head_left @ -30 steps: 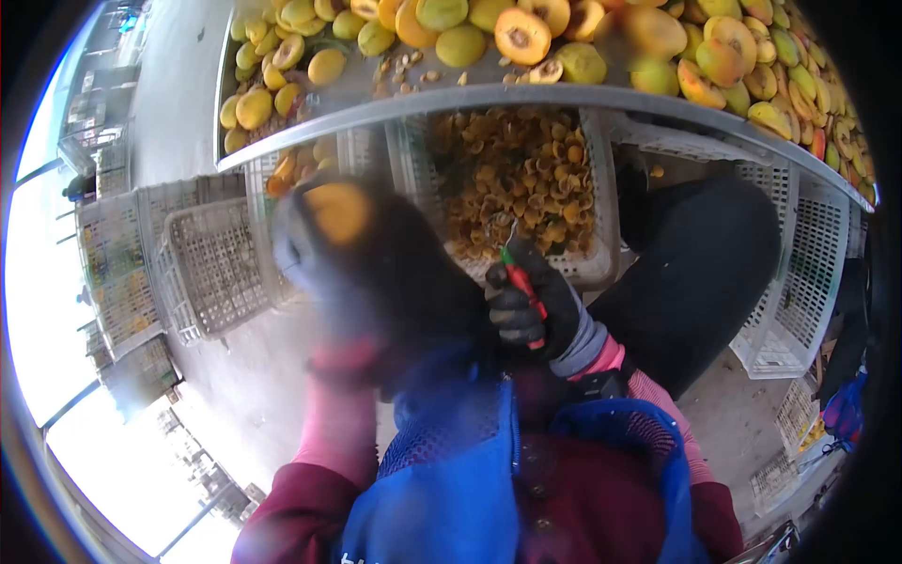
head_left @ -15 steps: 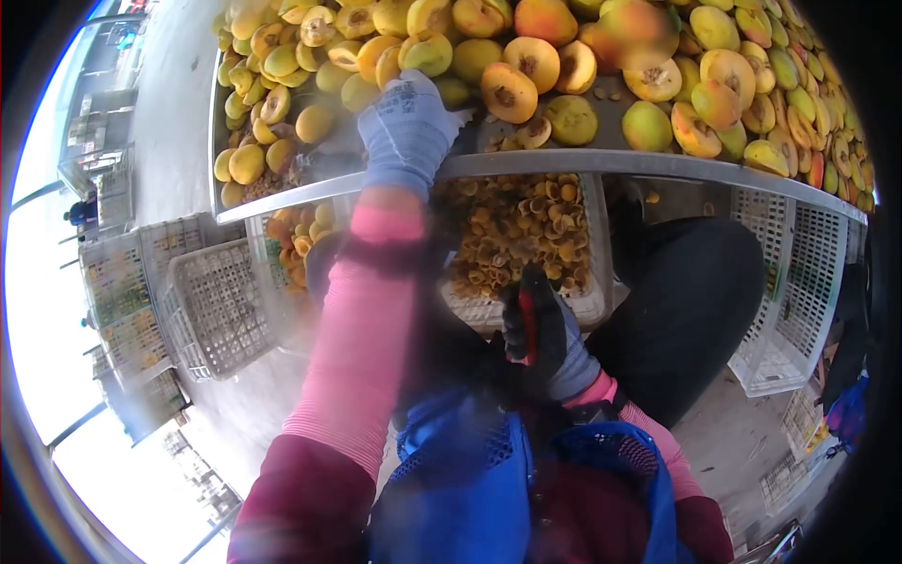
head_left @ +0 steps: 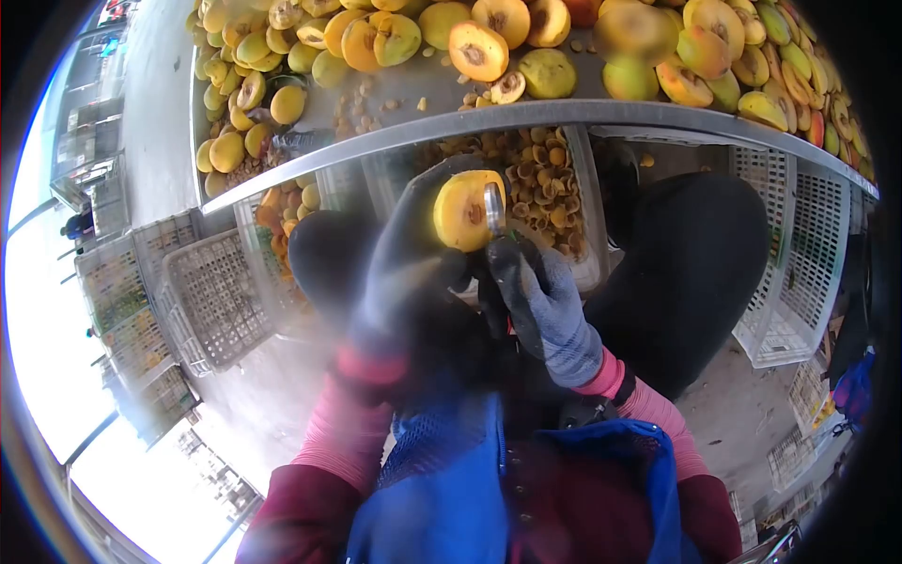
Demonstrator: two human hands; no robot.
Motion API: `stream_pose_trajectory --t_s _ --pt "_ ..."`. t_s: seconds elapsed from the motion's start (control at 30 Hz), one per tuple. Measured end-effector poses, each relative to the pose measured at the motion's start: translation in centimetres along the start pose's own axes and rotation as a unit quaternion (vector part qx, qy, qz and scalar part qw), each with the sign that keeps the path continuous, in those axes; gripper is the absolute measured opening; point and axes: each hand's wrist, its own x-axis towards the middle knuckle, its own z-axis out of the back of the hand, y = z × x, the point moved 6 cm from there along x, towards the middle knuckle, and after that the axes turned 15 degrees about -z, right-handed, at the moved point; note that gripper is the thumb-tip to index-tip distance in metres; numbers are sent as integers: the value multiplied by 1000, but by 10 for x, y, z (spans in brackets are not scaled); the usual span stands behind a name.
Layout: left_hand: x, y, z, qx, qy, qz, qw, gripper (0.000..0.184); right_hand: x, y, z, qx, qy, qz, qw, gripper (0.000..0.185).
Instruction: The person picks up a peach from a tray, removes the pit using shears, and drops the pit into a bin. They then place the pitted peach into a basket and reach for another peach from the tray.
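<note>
A yellow fruit half [head_left: 462, 209], cut face up with a brown centre, rests in my left hand [head_left: 404, 254], whose gloved fingers wrap round it. My right hand [head_left: 540, 296], in a grey and black glove, is closed on a tool [head_left: 494, 209]. The tool's metal end touches the right side of the cut face; its handle is mostly hidden by my fingers. Both hands are close together over my lap, below the front edge of a metal table [head_left: 526, 115].
Many whole and halved fruits [head_left: 479, 51] lie on the table. Under it stands a crate of brownish-yellow pieces [head_left: 545, 183]. An empty grey crate [head_left: 218, 301] is at the left, and white crates [head_left: 794, 254] stand at the right. My bent knees flank my hands.
My left hand has come back from the fruit on the table and now holds a half over my lap. My right hand has brought the tool up against it.
</note>
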Motion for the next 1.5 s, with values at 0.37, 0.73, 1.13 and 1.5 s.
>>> stream_pose_trajectory --t_s 0.37,0.73,1.13,1.5 --pt "-26 5 -10 159 -97 -66 980 35 -27 16 -16 -399 -123 185 890 21" --pt "-20 -11 -7 387 98 -184 898 33 -30 -10 0 -357 -59 -15 932 25" --pt "-31 18 -24 73 -130 -65 987 28 -30 -40 5 83 38 42 995 31" --pt "-29 18 -20 133 -50 -81 986 28 -36 -60 -20 401 369 -340 767 46"
